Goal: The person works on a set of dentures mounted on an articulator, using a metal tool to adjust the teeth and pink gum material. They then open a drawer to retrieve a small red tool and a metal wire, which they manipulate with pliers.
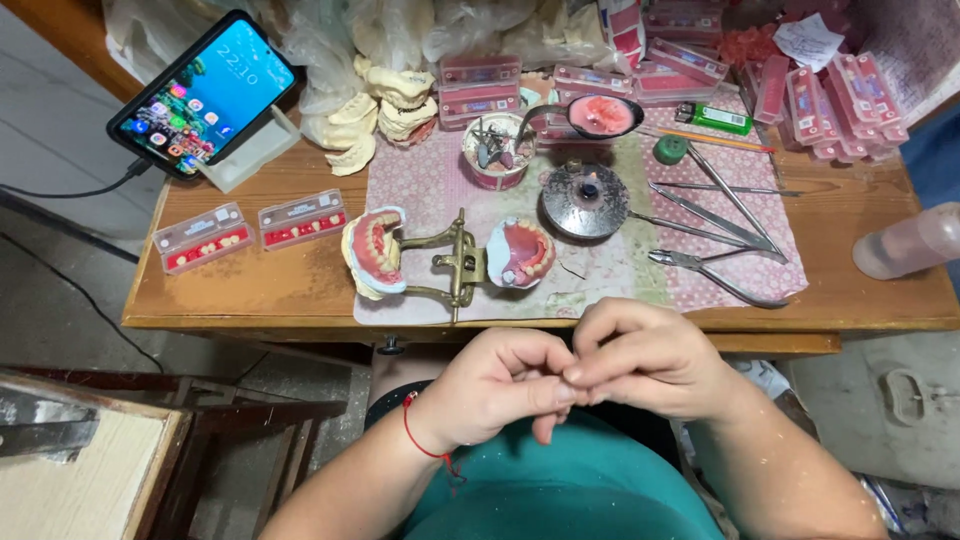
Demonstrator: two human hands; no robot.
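Meeting fingertip to fingertip, left hand [495, 385] and right hand [645, 360] hide anything held.

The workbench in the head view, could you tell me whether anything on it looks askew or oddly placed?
One thing: a pinkish bottle lies on its side at the right end of the wooden table, jutting past the edge. The articulator lies opened flat, both denture casts facing up, which looks deliberate.

We find open room over our lap below the table's front edge [250, 322]. Straight ahead the brass articulator [455, 262] with its two denture casts blocks the near cloth. Pliers [715, 275] and steel instruments [720, 215] crowd the right; bare wood lies beside them. Two tooth strips [250, 228] narrow the left, bare wood in front.
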